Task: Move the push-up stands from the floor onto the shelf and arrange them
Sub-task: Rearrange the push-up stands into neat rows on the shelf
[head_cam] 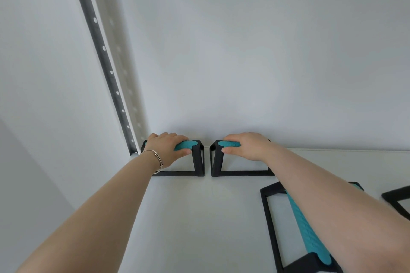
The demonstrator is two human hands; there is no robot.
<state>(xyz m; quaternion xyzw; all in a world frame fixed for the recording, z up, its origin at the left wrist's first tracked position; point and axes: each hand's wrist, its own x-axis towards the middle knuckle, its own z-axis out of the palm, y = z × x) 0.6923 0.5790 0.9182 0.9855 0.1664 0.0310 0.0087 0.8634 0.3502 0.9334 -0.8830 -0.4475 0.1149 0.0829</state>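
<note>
Two push-up stands sit side by side, just apart, at the far edge of the white shelf (pixel 188 217) against the wall. The left hand (pixel 165 150) is wrapped around the teal grip of the left stand (pixel 197 162); the right hand (pixel 246 146) grasps the right stand (pixel 216 162). A third stand (pixel 273 224) lies nearer, under the right forearm, and a fourth stand (pixel 397 200) shows at the right edge.

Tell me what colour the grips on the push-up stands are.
Teal, with a bumpy texture, on black frames; the near stand's grip shows it best in the head view.
</note>
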